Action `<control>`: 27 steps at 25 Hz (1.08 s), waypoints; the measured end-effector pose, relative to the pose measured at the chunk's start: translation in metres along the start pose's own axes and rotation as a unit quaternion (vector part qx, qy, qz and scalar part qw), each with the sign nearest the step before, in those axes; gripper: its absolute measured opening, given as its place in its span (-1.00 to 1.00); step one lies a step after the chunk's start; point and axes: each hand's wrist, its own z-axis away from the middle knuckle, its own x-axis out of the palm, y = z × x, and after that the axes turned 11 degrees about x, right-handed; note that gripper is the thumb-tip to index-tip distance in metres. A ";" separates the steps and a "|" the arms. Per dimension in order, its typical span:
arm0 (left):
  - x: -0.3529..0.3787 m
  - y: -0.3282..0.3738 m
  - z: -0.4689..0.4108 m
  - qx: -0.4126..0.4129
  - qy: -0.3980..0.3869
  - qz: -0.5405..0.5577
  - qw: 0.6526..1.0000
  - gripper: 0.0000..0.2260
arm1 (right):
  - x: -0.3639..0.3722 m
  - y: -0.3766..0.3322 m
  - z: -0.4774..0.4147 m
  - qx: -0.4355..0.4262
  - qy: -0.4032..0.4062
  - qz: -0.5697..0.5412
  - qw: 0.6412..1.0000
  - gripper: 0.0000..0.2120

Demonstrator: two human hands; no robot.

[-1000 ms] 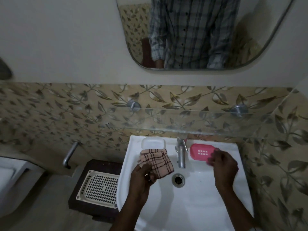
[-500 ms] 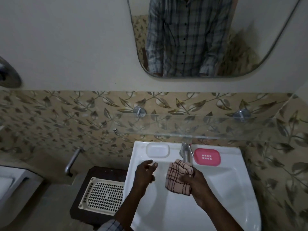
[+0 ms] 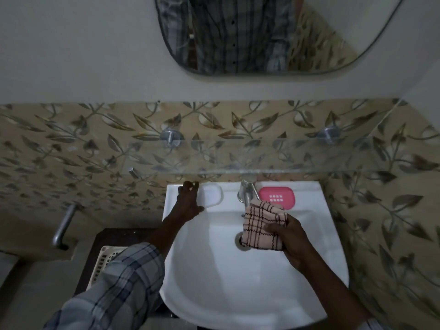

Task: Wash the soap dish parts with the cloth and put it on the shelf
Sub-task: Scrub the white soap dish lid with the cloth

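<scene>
A white soap dish part (image 3: 213, 195) lies on the back left ledge of the white sink (image 3: 238, 296). My left hand (image 3: 188, 203) spans its left end, fingers over the far edge and thumb at the near edge. A pink soap dish part (image 3: 277, 197) with a grid of holes lies on the back right ledge, right of the tap (image 3: 245, 194). My right hand (image 3: 291, 242) grips a pink checked cloth (image 3: 260, 226) over the basin, just below the tap spout and above the drain (image 3: 238, 239). The glass shelf (image 3: 262, 160) runs along the wall above the sink.
A mirror (image 3: 273, 32) hangs above the shelf. Left of the sink, a white perforated basket (image 3: 102, 263) sits on a dark stand, partly hidden by my left sleeve. A metal handle (image 3: 63, 227) sticks out from the tiled wall at the left.
The cloth passed from my left hand to my right hand. My left hand then reached back to the white dish part. My right hand left the pink part and came over the basin.
</scene>
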 end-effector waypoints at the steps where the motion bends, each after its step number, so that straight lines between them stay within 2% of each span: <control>1: -0.002 0.002 0.006 0.002 0.005 -0.014 1.000 -0.13 | 0.001 0.001 -0.001 0.000 0.004 -0.001 1.000 -0.59; 5: -0.002 0.012 0.043 0.103 0.063 0.011 0.993 -0.09 | 0.011 -0.003 -0.008 -0.003 0.024 0.000 1.000 -0.62; 7: -0.003 0.025 0.061 0.148 0.059 0.003 0.987 -0.03 | 0.018 -0.008 -0.012 -0.012 0.028 0.013 0.999 -0.63; 10: -0.007 0.051 0.079 0.189 0.057 -0.009 0.980 -0.06 | 0.025 -0.016 -0.015 -0.018 0.025 0.026 0.999 -0.64; 15: -0.008 0.077 0.084 0.306 0.035 -0.130 0.942 -0.16 | 0.025 -0.020 -0.013 -0.011 0.026 0.032 0.999 -0.65; 17: -0.012 0.088 0.084 0.344 0.035 -0.199 0.917 -0.20 | 0.024 -0.019 -0.010 -0.011 0.024 0.024 0.999 -0.66; 19: -0.016 0.095 0.087 0.375 0.028 -0.301 0.876 -0.23 | 0.023 -0.018 -0.006 -0.013 0.016 0.011 1.000 -0.66; 21: -0.019 0.097 0.087 0.386 0.023 -0.337 0.858 -0.23 | 0.020 -0.017 -0.002 -0.013 0.019 -0.005 1.000 -0.67; 23: -0.024 0.098 0.087 0.371 0.014 -0.274 0.887 -0.09 | 0.017 -0.016 0.001 -0.011 0.019 -0.020 1.000 -0.70; 24: -0.028 0.098 0.088 0.342 0.016 -0.174 0.923 -0.01 | 0.015 -0.016 0.002 -0.011 0.012 -0.026 1.000 -0.71; 25: -0.032 0.098 0.088 0.273 0.011 -0.044 0.961 0.04 | 0.014 -0.016 0.004 -0.014 0.003 -0.028 1.000 -0.70; 26: -0.036 0.098 0.089 0.185 0.017 0.098 0.978 0.07 | 0.013 -0.016 0.005 -0.016 -0.001 -0.028 0.999 -0.68; 27: -0.041 0.094 0.090 0.093 0.045 0.225 0.969 0.08 | 0.012 -0.016 0.006 -0.018 -0.001 -0.027 0.999 -0.66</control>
